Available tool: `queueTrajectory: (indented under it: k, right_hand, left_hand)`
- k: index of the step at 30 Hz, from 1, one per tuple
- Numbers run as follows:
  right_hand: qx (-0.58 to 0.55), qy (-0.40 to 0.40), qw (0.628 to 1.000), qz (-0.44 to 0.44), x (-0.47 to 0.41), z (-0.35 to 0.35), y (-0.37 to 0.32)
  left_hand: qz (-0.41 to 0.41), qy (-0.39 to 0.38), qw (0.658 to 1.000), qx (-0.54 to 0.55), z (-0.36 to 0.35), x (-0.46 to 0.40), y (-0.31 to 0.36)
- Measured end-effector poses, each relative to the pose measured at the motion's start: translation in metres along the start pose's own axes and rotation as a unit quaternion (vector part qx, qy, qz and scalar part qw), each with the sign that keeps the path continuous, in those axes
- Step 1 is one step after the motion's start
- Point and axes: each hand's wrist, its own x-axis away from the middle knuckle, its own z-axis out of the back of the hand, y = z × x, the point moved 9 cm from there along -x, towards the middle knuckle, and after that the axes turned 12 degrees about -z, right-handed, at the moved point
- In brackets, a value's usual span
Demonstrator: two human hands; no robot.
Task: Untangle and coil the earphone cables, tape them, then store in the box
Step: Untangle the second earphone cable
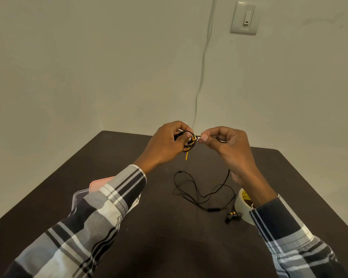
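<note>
— Head view: where's the cable?
— Up over the table (161, 227)! Left hand (167, 143) grips the earphone cable (192, 140) coil, right hand (223, 143) pinches its strand; tape roll (241, 205) nearby.

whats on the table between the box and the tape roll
In the head view, loose black earphone cable lies on the dark table between the box and the tape roll, earbuds beside the roll.

Under the left forearm, the box (82, 194) shows only a pink and clear corner; the sleeve hides the rest. The right wrist covers much of the tape roll (241, 204). Between the fingers of both hands, the tangle (191, 140) is too small to trace strand by strand.
</note>
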Motion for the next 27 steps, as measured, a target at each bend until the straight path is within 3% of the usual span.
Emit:
queueTrajectory:
  k: [7,17,22,27]
  right_hand:
    - [-0.003,-0.019,0.997,-0.075,0.001,0.001,0.013]
    - [0.005,-0.042,0.997,-0.067,0.0,-0.001,0.014]
    - [-0.016,-0.03,0.998,-0.059,-0.002,0.004,0.014]
    - [-0.061,-0.055,0.993,-0.09,-0.003,-0.001,0.026]
  left_hand:
    - [0.027,-0.041,0.997,0.055,-0.002,0.005,-0.001]
    - [0.037,-0.064,0.988,0.138,-0.008,0.006,-0.002]
    - [0.072,-0.109,0.966,0.225,-0.016,0.012,-0.006]
    - [0.099,-0.089,0.948,0.289,-0.015,0.02,-0.019]
